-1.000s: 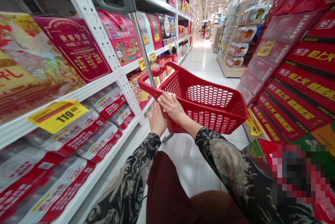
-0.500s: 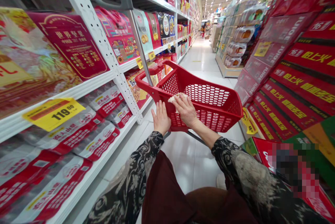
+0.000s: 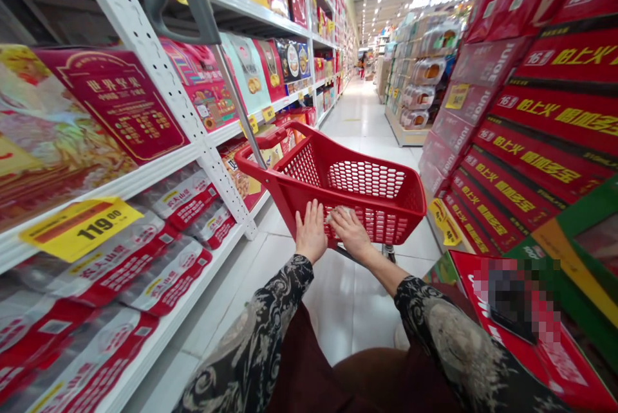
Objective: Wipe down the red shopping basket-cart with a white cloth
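A red plastic rolling shopping basket (image 3: 276, 189) with perforated sides stands in the aisle in front of me, its long side toward me. Its metal pole rises at the left and ends in a grey handle (image 3: 208, 22). My left hand (image 3: 311, 234) lies flat on the basket's near side with its fingers stretched out. Just to its right, my right hand (image 3: 353, 234) presses a crumpled white cloth (image 3: 332, 215) against the same perforated wall. Most of the cloth is hidden under the fingers, and I cannot tell whether it is fabric or paper.
White shelving (image 3: 197, 149) with boxed goods and bottle packs (image 3: 167, 275) runs along the left. Stacked red drink cartons (image 3: 526, 162) line the right. A dark object (image 3: 512, 307), partly pixelated, lies on a red box at lower right. Tiled aisle floor (image 3: 355, 133) stretches ahead.
My right hand has moved down with the cloth, from near the basket's rim to lower on its side. My left hand stays flat on the basket. The view has shifted slightly.
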Demonstrator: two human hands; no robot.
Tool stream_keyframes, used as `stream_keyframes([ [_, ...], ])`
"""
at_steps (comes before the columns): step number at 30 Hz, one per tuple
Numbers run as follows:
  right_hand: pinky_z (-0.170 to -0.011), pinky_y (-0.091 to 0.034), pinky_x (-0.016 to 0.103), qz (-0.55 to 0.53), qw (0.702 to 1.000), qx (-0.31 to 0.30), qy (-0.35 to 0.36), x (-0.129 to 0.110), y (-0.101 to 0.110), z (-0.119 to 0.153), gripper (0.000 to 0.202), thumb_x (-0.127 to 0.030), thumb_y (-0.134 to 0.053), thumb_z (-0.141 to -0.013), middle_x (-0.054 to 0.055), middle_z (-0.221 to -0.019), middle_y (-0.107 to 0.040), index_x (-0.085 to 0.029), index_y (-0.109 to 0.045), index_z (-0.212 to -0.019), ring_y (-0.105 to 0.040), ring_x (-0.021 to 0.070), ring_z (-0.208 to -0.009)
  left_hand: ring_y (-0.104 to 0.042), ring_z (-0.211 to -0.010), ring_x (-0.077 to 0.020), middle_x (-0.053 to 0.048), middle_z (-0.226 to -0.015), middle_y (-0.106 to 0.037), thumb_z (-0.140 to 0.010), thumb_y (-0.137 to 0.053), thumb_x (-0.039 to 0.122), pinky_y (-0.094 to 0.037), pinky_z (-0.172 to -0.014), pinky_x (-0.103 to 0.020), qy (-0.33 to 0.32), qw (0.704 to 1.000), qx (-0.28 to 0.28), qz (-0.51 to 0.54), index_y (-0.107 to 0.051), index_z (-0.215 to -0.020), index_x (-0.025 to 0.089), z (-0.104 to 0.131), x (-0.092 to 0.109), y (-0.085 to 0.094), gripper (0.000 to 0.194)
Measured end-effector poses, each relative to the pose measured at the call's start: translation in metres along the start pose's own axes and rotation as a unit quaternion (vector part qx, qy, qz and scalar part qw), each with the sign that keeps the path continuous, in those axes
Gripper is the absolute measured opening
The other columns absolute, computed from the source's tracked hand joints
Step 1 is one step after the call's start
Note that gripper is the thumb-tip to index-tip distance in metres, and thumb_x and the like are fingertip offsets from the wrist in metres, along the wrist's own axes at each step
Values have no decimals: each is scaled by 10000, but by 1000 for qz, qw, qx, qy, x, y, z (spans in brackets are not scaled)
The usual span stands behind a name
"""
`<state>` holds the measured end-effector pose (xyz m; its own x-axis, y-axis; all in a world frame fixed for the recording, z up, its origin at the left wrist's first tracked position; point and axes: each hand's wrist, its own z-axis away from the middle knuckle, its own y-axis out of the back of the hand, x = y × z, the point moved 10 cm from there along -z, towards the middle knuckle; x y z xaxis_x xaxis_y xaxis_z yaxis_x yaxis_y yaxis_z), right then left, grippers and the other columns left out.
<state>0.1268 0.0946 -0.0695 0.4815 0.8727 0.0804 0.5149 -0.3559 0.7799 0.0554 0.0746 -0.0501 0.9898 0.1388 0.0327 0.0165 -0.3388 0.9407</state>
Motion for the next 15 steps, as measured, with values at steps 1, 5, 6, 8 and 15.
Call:
stream_keyframes([
  [1,-1033,-379,489,-2,1000,8,-3,2,5,2,303,-120,-471,-888,116,-1281,-578,-160,-628,-1143,-459,276,-1266,-178,-1413,-257,-147,-1521,-205,-750,-403,138,-169,-1122,-546,-7,1000,-3,-1,-277,-1414,55,-1,5,-1,681],
  [5,-1077,-332,464,-8,997,76,-28,21,38,-4,355,-133,-393,-927,107,-1325,-542,-177,-580,-1225,-371,236,-1334,-176,-1414,-250,-135,-1526,-198,-795,-358,149,-171,-1121,-550,-18,1000,4,1,-265,-1421,62,-9,22,1,639],
  [6,-1086,-316,467,-5,995,89,-38,27,45,-6,365,-135,-381,-932,104,-1338,-530,-182,-567,-1242,-347,231,-1348,-169,-1416,-250,-134,-1528,-189,-795,-356,147,-170,-1121,-551,-16,1000,8,1,-255,-1424,59,-12,25,2,643],
  [8,-1092,-302,473,7,994,97,-52,38,53,-9,365,-146,-379,-937,104,-1350,-517,-181,-558,-1253,-319,232,-1362,-156,-1418,-252,-138,-1532,-172,-784,-365,142,-165,-1123,-549,-14,1000,12,-2,-242,-1426,49,-17,31,3,661],
  [15,-1099,-282,500,24,999,29,-33,43,29,27,375,-106,-412,-909,103,-1357,-510,-170,-558,-1249,-334,241,-1354,-158,-1418,-251,-136,-1530,-186,-764,-380,131,-164,-1125,-539,-71,997,1,-5,-261,-1425,72,-11,61,-10,674],
])
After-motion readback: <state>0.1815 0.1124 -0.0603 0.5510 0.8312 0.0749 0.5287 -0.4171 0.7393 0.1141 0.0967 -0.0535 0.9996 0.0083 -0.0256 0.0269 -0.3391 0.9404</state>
